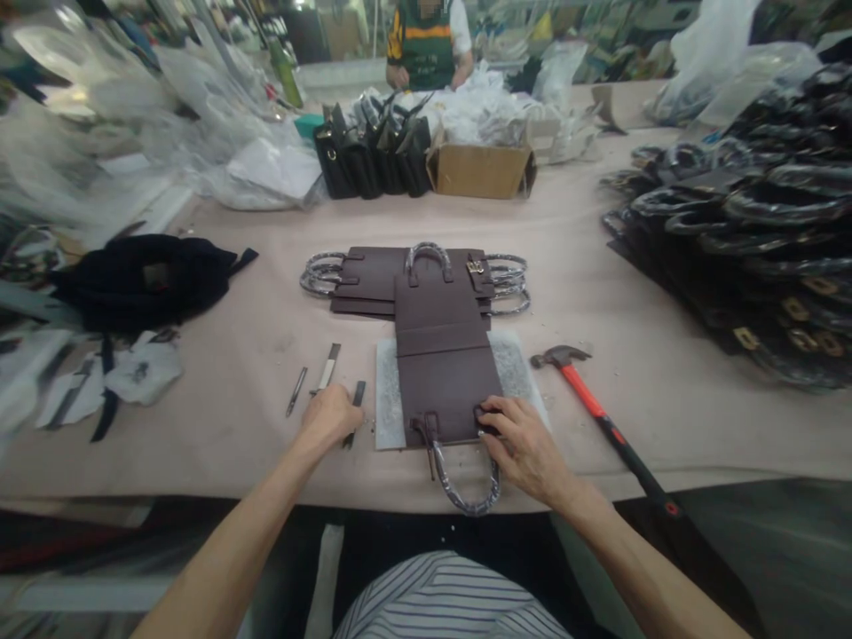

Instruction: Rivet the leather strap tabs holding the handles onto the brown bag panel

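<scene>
A dark brown leather panel [445, 382] lies over a pale slab [390, 390], its plastic-wrapped handle [469, 506] hanging toward me. My right hand [523, 444] is closed at the panel's lower right corner, its fingers pinching the handle's end tab. To the left, my left hand [331, 415] rests on the table with bent fingers, between a flat metal tool [327, 366] and a dark strip-like tool [358, 394]. Whatever its fingertips hold is hidden. A thin pen-like tool [296, 391] lies farther left.
A red-and-black hammer [616, 435] lies at the right. Stacked brown panels [373, 271] sit behind the work. Dark bags [373, 155], a cardboard box [483, 170] and a person [429, 44] are farther back. Bag parts [752, 231] pile up right; black cloth [146, 275] lies left.
</scene>
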A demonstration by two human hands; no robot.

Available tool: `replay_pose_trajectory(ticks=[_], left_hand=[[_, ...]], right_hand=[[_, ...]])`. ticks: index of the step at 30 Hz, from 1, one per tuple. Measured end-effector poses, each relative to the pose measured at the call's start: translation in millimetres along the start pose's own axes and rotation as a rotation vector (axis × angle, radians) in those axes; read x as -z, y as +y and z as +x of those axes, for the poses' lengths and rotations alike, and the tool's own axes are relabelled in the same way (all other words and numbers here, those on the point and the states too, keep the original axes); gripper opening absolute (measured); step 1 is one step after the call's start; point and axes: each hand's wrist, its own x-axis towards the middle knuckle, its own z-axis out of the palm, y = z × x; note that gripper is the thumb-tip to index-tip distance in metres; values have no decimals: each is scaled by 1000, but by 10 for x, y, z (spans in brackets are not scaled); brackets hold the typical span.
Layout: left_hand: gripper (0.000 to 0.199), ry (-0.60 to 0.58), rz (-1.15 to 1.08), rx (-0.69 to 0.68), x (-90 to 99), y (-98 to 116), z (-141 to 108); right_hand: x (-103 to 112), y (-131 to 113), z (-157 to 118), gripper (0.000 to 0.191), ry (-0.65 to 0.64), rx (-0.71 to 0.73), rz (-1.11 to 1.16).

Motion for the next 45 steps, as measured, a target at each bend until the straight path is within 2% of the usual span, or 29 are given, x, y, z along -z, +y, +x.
replay_pose_trajectory(ticks=[2, 5, 7, 10, 14, 16, 22, 25, 28, 34, 39, 45], left_hand=[[11, -17, -144, -13, -15, -76, 3], [18, -94, -575, 25, -60, -199, -61], [29, -110, -856, 25, -88, -237, -140], [48, -64, -1085, -46, -126, -210, -254], [47, 82, -1119, -167, -170, -112, -320], [48, 109, -1164, -201, -183, -68, -330], [77, -85, -1495, -120, -262, -29, -363], [68, -202, -1646, -101, -348, -63, -376], [58, -297, -1762, -167, -433, -83, -388], [44, -337, -1892, -256, -495, -44, -405], [46, -264, -1877, -287, -460, 38, -449], [40, -46, -1741, -443, -502, 209, -493]], right_hand=[[-5, 1, -9, 15, 0, -6, 8], [-21, 9, -23, 14, 8, -2, 24], [-36, 18, -31, 14, 19, -2, 35], [-54, 31, -39, 14, 26, -12, 49], [-54, 34, -43, 14, 27, -8, 57], [-51, 32, -43, 15, 37, 0, 55], [-83, 60, -57, 15, 61, 12, 33], [-111, 79, -64, 16, 69, 10, 31], [-127, 84, -63, 16, 84, 12, 25], [-114, 69, -51, 16, 81, 32, 12], [-117, 68, -47, 15, 96, 50, -4], [-122, 56, -51, 14, 68, 32, 16]])
